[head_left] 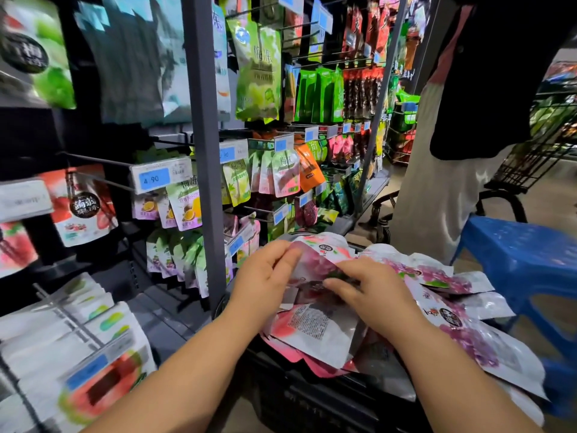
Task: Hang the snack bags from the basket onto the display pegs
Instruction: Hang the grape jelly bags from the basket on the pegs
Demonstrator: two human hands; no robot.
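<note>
Working over the black basket (312, 398) at the lower middle, heaped with loose pink and purple packets. Gripping the upper-left edge of the top snack bag (315, 265) with the left hand (265, 276), fingers curled over the pack's rim. Pressing across the middle of that same bag with the right hand (374, 292), fingers nearly straight and laid flat; cannot tell about the thumb, tucked out of sight. Resting on top of the heap inside the basket, tilted, touching the packs beneath. Facing display pegs (100, 160) to the left, loaded with hanging fruit-jelly pouches, with a price tag (154, 179) reading 4.90 clipped at one tip. Rising just behind the left hand: a grey upright post (204, 120). Off to the right: a blue stool (515, 248) beside the basket, another person (437, 182) standing in the aisle, and a wire cart (543, 145) further back.
</note>
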